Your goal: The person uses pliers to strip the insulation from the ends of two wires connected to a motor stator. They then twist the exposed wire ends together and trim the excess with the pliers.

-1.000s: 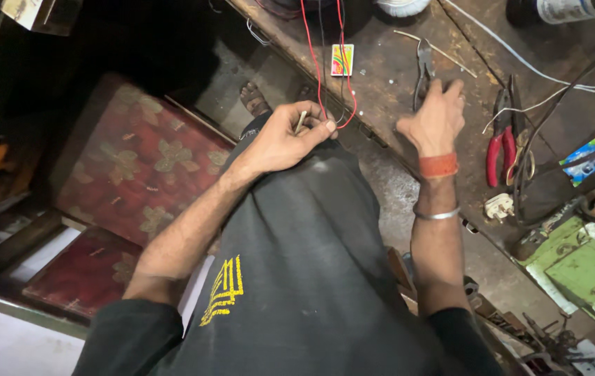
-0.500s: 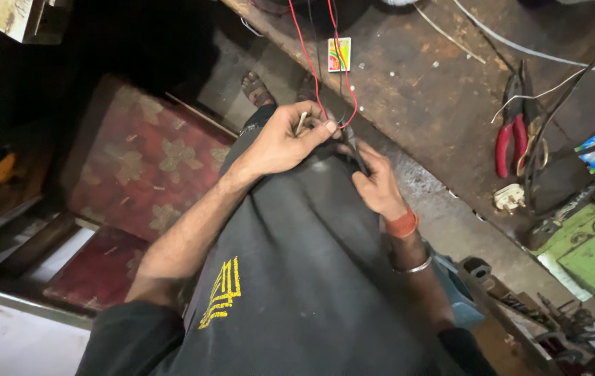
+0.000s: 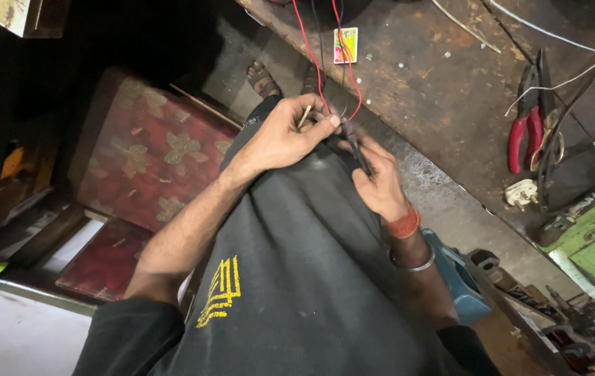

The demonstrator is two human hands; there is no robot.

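Left hand (image 3: pixel 285 138) closed in a pinch on the red wires (image 3: pixel 309 59) where they loop down from the workbench (image 3: pixel 444 104), a small pale stick between its fingers. Right hand (image 3: pixel 374 177), just beside and touching, wrapped around a slim dark tool (image 3: pixel 355 146) whose tip meets the wire ends at the left fingertips. Judgement: wires light, limp, thin-insulated, bare strands easily frayed; best held on the insulation just behind the ends. Red-handled pliers (image 3: pixel 524 125) lie well right of the right hand.

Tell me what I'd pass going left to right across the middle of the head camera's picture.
Red floral cushion → left hand pinching the red wires → right hand with a dark tool → bare worn workbench → red-handled pliers → white plug.
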